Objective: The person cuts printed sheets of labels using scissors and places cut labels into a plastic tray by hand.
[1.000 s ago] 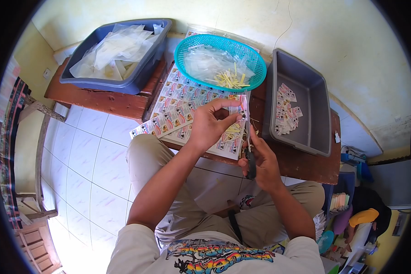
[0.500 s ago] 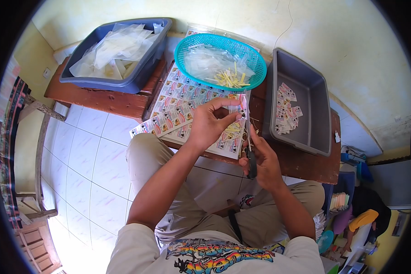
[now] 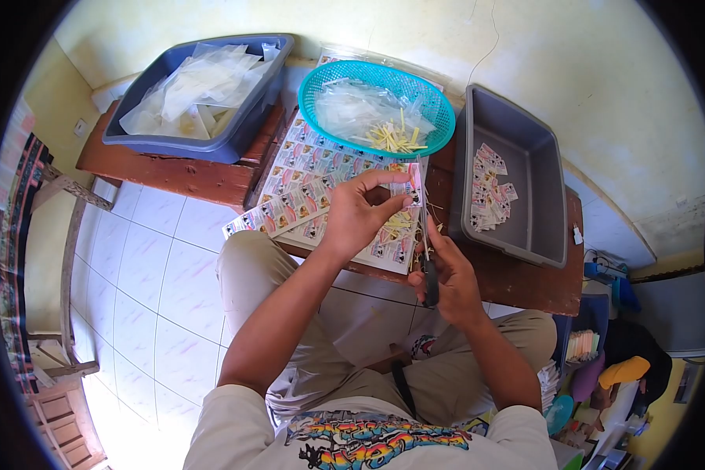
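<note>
Between thumb and forefinger, my left hand point(image 3: 360, 211) pinches a small printed label point(image 3: 406, 182) over the bench. My right hand point(image 3: 453, 274) is wrapped round the dark handles of a pair of scissors point(image 3: 430, 280). Their blades point away from me and lie along the label's right edge; whether they are parted I cannot tell. Beneath my hands are printed label sheets point(image 3: 294, 160), with a cut strip of labels point(image 3: 290, 205) lying aslant on top. Thin yellowish paper trimmings point(image 3: 399, 227) are scattered under the label.
A turquoise basket point(image 3: 309, 117) with clear plastic bags and yellow offcuts stands beyond my hands. To the right, a grey tub point(image 3: 533, 141) contains cut labels. A blue-grey tub point(image 3: 180, 147) of plastic sheets sits left on the wooden bench point(image 3: 509, 274). Another person point(image 3: 634, 368) bends at far right.
The scissors have turned slightly in my right hand, their blades closer against the label's edge. My left hand keeps its pinch on the label, nearly in the same place.
</note>
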`<state>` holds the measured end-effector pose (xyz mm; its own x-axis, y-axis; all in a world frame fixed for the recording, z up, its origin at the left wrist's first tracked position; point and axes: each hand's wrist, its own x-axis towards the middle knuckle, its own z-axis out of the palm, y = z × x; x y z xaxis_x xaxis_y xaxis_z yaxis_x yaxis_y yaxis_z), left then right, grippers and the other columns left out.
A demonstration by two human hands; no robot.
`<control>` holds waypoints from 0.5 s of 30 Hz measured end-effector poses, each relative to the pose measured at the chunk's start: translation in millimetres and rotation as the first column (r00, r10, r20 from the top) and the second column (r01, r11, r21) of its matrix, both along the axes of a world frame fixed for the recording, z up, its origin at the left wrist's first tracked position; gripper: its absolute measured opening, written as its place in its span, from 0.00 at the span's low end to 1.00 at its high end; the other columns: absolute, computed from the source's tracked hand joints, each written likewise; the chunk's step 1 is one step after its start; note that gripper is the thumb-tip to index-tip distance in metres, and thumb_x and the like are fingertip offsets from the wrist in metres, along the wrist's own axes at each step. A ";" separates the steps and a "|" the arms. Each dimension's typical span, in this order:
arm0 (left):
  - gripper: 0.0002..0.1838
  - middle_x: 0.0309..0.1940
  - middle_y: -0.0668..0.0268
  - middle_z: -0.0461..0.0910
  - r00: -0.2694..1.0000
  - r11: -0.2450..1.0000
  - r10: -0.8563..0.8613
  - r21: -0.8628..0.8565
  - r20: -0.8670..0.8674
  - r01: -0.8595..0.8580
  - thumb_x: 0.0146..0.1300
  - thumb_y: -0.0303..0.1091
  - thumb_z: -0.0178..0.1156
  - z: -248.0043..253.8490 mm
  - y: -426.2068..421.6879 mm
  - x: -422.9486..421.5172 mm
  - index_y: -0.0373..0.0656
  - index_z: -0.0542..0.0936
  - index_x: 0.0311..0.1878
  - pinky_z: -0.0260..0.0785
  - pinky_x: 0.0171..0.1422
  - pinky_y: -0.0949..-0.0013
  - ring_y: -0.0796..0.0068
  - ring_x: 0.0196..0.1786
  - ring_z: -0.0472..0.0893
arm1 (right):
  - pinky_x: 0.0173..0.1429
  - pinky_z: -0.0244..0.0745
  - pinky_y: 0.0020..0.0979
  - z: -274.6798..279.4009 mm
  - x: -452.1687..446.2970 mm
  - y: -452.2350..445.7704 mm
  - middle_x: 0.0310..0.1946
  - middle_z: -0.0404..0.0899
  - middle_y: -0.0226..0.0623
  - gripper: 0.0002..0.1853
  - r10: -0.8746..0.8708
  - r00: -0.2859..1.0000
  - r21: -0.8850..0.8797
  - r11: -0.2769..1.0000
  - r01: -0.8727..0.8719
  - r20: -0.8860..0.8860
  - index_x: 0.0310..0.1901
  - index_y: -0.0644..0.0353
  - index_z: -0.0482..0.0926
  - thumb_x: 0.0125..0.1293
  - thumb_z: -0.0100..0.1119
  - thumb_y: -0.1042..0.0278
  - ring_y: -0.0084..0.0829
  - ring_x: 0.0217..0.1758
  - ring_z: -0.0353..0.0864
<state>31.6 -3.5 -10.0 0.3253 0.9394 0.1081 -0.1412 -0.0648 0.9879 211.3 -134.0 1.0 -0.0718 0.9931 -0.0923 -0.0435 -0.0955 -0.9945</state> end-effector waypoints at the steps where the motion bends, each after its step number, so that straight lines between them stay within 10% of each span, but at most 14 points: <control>1: 0.18 0.36 0.68 0.88 1.000 1.000 0.002 -0.004 -0.001 -0.002 0.68 0.22 0.74 -0.8 0.3 0.1 0.39 0.87 0.60 0.71 0.38 0.79 0.89 0.36 0.80 | 0.39 0.81 0.23 0.4 -0.1 0.0 0.63 0.70 0.35 0.51 -0.001 1.000 -0.005 1.000 0.001 -0.007 0.86 0.55 0.57 0.66 0.78 0.75 0.18 0.44 0.79; 15: 0.16 0.33 0.72 0.87 0.997 1.000 0.006 0.015 0.077 -0.007 0.69 0.21 0.73 -5.0 2.0 3.2 0.37 0.87 0.59 0.68 0.36 0.80 0.91 0.33 0.77 | 0.37 0.82 0.22 3.7 0.9 4.4 0.62 0.70 0.34 0.52 -0.056 0.998 -0.070 0.996 0.053 -0.036 0.86 0.52 0.59 0.64 0.80 0.72 0.19 0.45 0.80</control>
<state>34.9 -1.5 -15.0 0.3092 0.9395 0.1474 -0.2163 -0.0815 0.9729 212.3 -129.6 4.6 -0.0226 0.9870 -0.1593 -0.0877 -0.1607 -0.9831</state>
